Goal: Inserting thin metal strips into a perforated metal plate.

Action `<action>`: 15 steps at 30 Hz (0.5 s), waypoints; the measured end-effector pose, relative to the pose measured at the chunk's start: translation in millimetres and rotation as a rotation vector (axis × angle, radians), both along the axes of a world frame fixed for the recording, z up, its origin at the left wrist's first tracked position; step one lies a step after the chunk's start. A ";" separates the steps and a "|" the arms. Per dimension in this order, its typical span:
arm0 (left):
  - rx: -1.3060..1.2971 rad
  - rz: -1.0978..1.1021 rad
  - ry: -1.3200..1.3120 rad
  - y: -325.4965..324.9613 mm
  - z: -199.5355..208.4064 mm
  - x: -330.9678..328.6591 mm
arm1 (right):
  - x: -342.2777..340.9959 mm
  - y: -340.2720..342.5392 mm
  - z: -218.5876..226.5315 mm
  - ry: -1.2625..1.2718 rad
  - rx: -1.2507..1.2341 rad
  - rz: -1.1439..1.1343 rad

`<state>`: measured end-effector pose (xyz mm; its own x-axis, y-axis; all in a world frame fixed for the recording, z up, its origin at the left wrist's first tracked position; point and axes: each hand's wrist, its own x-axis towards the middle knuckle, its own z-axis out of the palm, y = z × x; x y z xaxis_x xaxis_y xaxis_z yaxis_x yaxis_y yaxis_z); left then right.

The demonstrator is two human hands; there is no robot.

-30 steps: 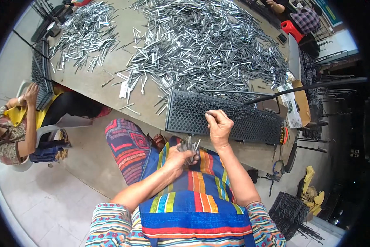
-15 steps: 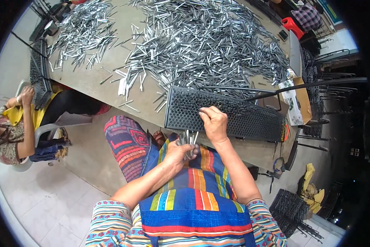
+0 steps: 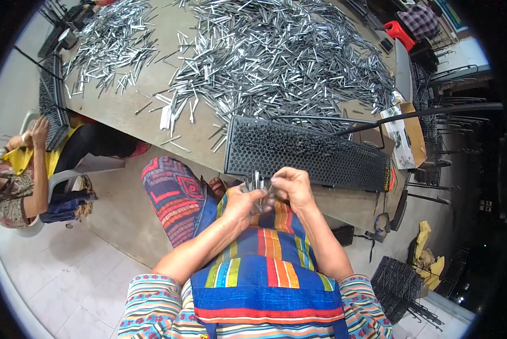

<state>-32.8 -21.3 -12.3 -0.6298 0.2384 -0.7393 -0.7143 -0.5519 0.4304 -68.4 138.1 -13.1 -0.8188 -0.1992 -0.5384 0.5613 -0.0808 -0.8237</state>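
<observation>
Just below centre, at six o'clock, a bundle of metal strips (image 3: 257, 182) is gripped in the curled fingers of the left hand (image 3: 242, 202), tips toward twelve, seemingly so that single strips can be reached. At its three o'clock, the right hand (image 3: 293, 189) is held with thumb and fingertips pinched together, though whether a strip is caught cannot be told. At one o'clock from there, a holed black tray (image 3: 327, 162) is set along the table (image 3: 118, 104) edge, presumably for nearness.

Right hand (image 3: 294, 187) now beside left hand (image 3: 243, 202)
</observation>
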 end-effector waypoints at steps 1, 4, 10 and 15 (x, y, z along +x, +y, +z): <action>-0.031 0.044 -0.027 -0.2 1.5 -0.1 | -1.9 1.0 -0.4 0.120 0.061 -0.131; -0.080 -0.002 -0.066 -2.0 -0.9 4.5 | -14.1 -0.2 1.4 0.405 0.172 -0.403; -0.068 -0.054 -0.012 3.1 1.6 4.9 | -38.4 0.5 -23.4 0.820 0.397 -0.375; -0.037 -0.039 -0.009 -1.6 -0.3 0.5 | -44.3 -2.0 -23.1 0.775 0.379 -0.347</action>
